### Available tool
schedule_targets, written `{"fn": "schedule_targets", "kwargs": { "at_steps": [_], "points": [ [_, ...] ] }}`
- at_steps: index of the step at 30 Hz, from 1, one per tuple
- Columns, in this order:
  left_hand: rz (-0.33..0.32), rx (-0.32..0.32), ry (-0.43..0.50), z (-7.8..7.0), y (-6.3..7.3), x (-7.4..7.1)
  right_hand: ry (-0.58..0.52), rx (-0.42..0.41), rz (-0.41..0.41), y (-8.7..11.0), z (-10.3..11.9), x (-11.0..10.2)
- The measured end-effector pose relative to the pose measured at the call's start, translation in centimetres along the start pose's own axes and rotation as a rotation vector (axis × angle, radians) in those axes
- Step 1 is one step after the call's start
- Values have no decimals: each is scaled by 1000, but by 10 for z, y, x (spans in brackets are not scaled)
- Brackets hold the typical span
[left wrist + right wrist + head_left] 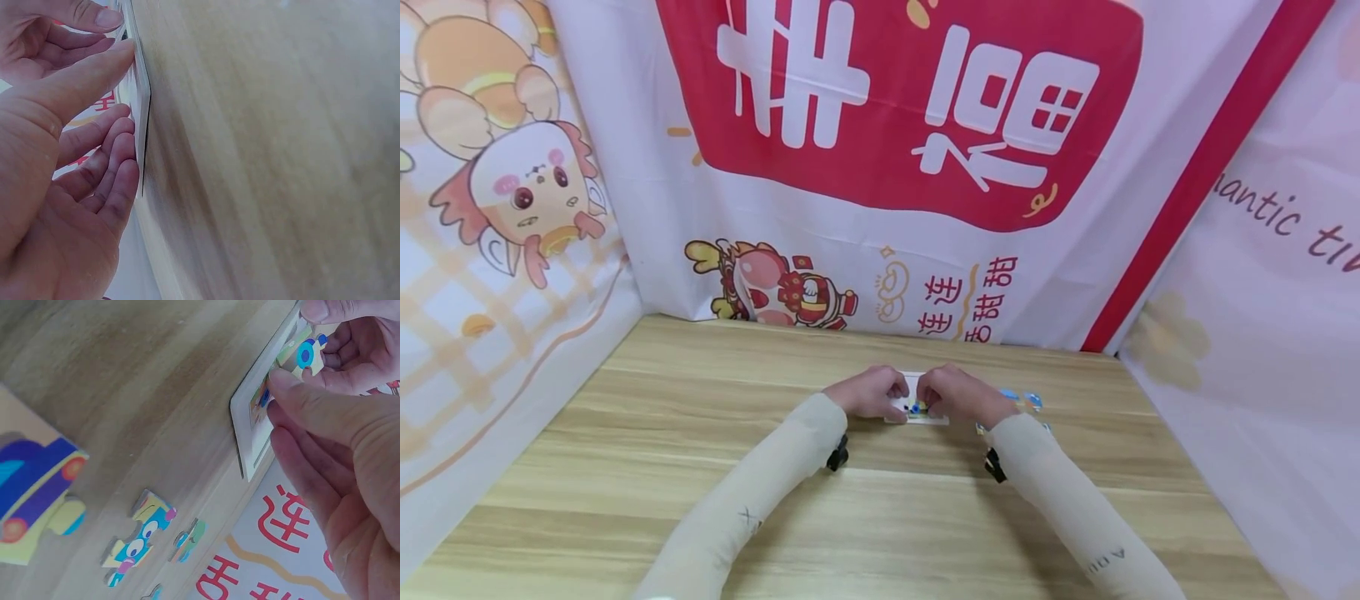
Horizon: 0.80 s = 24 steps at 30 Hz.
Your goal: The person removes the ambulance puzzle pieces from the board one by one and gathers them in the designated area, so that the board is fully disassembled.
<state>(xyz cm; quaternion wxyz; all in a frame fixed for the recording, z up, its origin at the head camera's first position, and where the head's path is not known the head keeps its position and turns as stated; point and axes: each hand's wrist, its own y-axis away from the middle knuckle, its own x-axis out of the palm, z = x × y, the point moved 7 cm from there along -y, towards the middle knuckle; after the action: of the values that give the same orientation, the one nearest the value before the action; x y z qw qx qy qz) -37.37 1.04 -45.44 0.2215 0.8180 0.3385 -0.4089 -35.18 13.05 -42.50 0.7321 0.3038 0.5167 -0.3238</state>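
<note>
A small jigsaw puzzle piece [306, 353] with a blue wheel shape lies between my two hands, over a flat white puzzle tray [245, 415]. My left hand [874, 392] holds the piece from one side, its curled fingers right at it. In the left wrist view the left thumb [122, 59] reaches along the tray's rim. From the other side my right hand [958, 393] pinches at the piece's lower edge, its thumb tip [284, 381] overlapping it. The hands hide much of the tray's picture.
Loose puzzle pieces lie right of the tray: one with a car picture [37, 481], one with two cartoon eyes [140, 537] and a green-blue one [187, 540]. Printed cloth [865, 217] hangs around the wooden table [880, 533]. Each sleeve's cuff has a dark wrist camera.
</note>
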Motion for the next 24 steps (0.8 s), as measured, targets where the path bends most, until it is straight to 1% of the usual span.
{"fn": "schedule_targets", "kwargs": {
  "at_steps": [5, 12, 16, 20, 24],
  "points": [
    [-6, 3, -4, 2, -1, 1, -30, -5, -49, 4, -4, 0],
    [-12, 19, -1, 0, -1, 1, -123, -54, -112, 12, -9, -4],
    [-13, 20, -6, -1, 0, 1, -181, -30, -119, 17, -17, -9],
    [-14, 4, -6, 0, 0, 1, -199, -29, -141, 26, -24, -15],
    [-6, -13, 5, 1, 0, 2, -216, -31, -149, 41, -33, -19]
  ]
}}
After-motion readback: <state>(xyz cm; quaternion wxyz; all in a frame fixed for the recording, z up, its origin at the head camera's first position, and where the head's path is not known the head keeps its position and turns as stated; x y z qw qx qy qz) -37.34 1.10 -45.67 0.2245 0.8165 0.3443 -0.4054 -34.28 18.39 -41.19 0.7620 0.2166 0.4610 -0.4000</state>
